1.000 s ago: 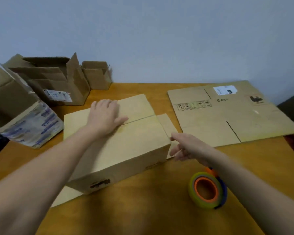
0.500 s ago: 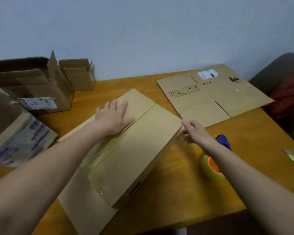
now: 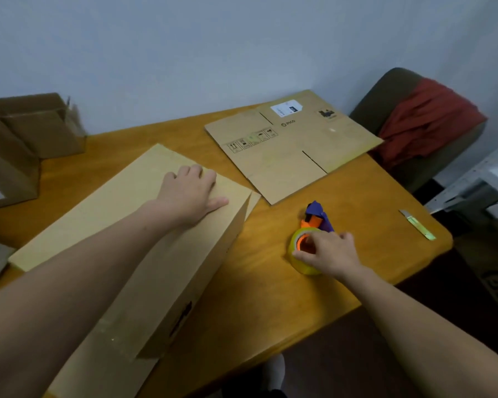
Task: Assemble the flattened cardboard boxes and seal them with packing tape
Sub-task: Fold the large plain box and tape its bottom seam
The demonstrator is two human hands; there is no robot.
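A plain cardboard box point(image 3: 121, 225) stands folded up on the wooden table point(image 3: 270, 288), its top flaps closed. My left hand point(image 3: 189, 193) presses flat on the top near the far right corner. A yellow tape roll point(image 3: 305, 251) with an orange core and a purple-and-orange dispenser sits to the right of the box. My right hand point(image 3: 327, 254) grips the roll, fingers curled over its rim. A flattened printed cardboard box point(image 3: 293, 145) lies at the back right of the table.
A green utility knife point(image 3: 417, 225) lies near the table's right edge. Open cardboard boxes point(image 3: 38, 127) stand at the back left. A chair with a red cloth point(image 3: 426, 124) stands beyond the table's right corner. The table's front edge runs close below my right hand.
My right hand left the box's right edge and came down onto the tape roll. My left hand stayed on the box top. The view swung to the right.
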